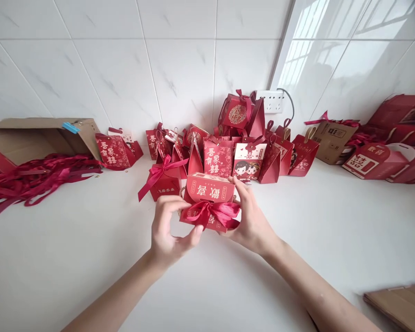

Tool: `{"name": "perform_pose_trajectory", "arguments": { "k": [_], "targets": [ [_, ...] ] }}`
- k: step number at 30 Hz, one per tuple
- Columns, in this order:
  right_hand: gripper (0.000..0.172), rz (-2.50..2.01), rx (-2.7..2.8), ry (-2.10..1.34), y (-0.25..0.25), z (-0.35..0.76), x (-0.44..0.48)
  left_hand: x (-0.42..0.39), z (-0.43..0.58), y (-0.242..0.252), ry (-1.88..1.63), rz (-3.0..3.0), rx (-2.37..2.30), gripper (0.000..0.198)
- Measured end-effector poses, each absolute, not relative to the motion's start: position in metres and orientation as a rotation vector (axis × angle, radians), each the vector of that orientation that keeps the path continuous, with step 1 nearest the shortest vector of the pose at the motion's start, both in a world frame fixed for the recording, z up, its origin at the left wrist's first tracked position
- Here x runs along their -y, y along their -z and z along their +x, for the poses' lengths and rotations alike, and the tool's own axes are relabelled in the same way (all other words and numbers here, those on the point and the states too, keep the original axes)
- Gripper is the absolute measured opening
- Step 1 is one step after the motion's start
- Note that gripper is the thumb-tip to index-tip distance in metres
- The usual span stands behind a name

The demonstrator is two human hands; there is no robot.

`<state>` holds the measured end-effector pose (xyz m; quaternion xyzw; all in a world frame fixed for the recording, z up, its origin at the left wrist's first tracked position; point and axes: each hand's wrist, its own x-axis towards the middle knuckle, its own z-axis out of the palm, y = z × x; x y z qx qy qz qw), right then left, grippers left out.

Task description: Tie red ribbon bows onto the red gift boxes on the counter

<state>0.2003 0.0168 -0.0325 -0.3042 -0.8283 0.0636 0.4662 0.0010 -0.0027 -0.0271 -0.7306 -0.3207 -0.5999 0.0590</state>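
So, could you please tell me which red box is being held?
The frontmost central box, held in the right hand, with the left hand at its bow and its lettering upside down; no other box is gripped.

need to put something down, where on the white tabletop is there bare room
Left: bare white tabletop between the glossy dark-red ribbon pile and left hand. Right: between the right hand and flat brown cardboard. Crowded: along the white tiled wall, lined with red paper gift boxes.
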Motion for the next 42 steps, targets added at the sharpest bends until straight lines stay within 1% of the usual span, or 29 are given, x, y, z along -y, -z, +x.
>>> {"name": "perform_pose_trajectory", "arguments": {
  "k": [2,4,10,22,27,31,42],
  "targets": [
    [0.098,-0.752,2.037,-0.16,0.033,0.2,-0.017,0.004,0.001,0.027,1.79,-2.18,0.987,0.013],
    [0.098,-0.75,2.041,-0.152,0.034,0.2,-0.018,0.005,0.003,0.027,1.77,-2.163,0.969,0.01],
    [0.099,-0.763,2.014,-0.159,0.037,0.198,-0.018,0.011,0.01,0.028,1.714,-2.219,0.808,0.014],
    [0.101,-0.839,2.045,-0.097,0.043,0.197,-0.023,0.007,0.013,0.034,1.635,-2.209,0.849,0.011],
    [0.107,-0.871,2.077,-0.116,0.045,0.197,-0.025,0.005,0.012,0.034,1.612,-2.198,0.853,0.012],
    [0.105,-0.869,2.075,-0.14,0.047,0.198,-0.026,0.005,0.012,0.033,1.596,-2.219,0.831,0.014],
    [0.103,-0.846,2.063,-0.126,0.046,0.198,-0.025,0.006,0.01,0.028,1.715,-2.2,0.828,0.02]
  ]
}}
